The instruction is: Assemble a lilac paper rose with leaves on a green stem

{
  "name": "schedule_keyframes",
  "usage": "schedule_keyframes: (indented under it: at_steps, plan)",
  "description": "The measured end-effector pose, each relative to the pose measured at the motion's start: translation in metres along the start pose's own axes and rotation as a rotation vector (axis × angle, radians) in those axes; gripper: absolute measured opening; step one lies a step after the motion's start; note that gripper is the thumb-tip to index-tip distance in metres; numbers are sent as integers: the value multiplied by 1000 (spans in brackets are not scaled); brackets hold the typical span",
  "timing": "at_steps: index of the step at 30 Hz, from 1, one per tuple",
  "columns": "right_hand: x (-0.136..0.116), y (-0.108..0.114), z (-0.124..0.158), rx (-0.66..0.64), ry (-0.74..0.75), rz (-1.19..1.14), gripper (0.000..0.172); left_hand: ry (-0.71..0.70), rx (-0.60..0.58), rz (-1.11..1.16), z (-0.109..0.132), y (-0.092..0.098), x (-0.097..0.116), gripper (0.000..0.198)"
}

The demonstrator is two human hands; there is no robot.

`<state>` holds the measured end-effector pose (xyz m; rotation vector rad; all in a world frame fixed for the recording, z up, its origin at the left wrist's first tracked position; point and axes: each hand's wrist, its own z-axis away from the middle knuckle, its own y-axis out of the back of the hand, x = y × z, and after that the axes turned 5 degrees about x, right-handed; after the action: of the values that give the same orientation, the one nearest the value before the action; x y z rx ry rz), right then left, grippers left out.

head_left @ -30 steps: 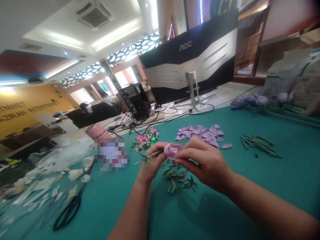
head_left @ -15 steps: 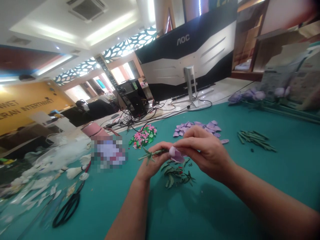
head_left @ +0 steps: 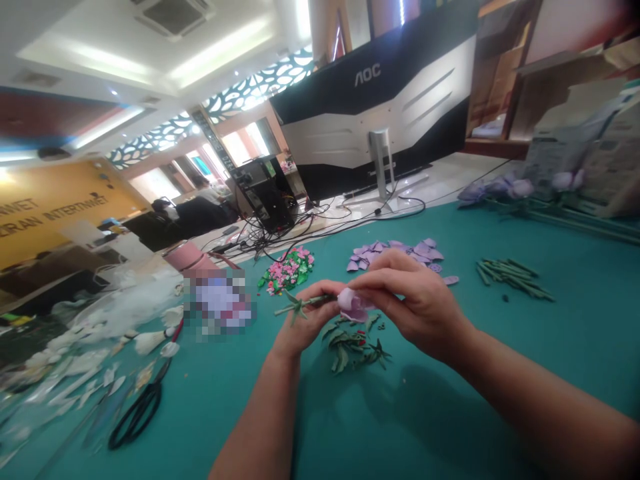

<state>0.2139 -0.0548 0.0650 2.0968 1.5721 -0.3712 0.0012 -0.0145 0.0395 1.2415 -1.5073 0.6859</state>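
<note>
Above the middle of the teal bench (head_left: 500, 400), two hands pinch a lilac artificial flower bud (head_left: 354, 305) on its stem.

The left hand (head_left: 300, 327) is closed around the green stem (head_left: 310, 303), whose leafy end pokes out to the left. The right hand (head_left: 410, 303) grasps the bud between thumb and fingers, held up off the bench. Compared with a moment ago, the petal is wrapped tighter around the bud and the stem lies flatter, so the flower head looks more closed. Loose green leaves (head_left: 353, 343) lie just below the hands. Beyond them are a pile of lilac petals (head_left: 395, 255), a bundle of green stems (head_left: 513, 279) to the right and a heap of pink blossoms (head_left: 286, 270) to the left. Black-handled scissors (head_left: 137, 413) sit at lower left.
</note>
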Motion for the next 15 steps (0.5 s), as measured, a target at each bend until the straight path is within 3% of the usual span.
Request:
schedule_keyframes:
  at_steps: [5,9,15]
  plan:
    - [6,5,-2,28,-219,-41,11,4,102,83,0,3,-8,21]
    - [11,2,-1,-96,-430,-250,21,20,147,163,-1,5,-13,26]
    - [9,-4,2,-113,-375,-236,21,4,125,161,0,6,-16,23]
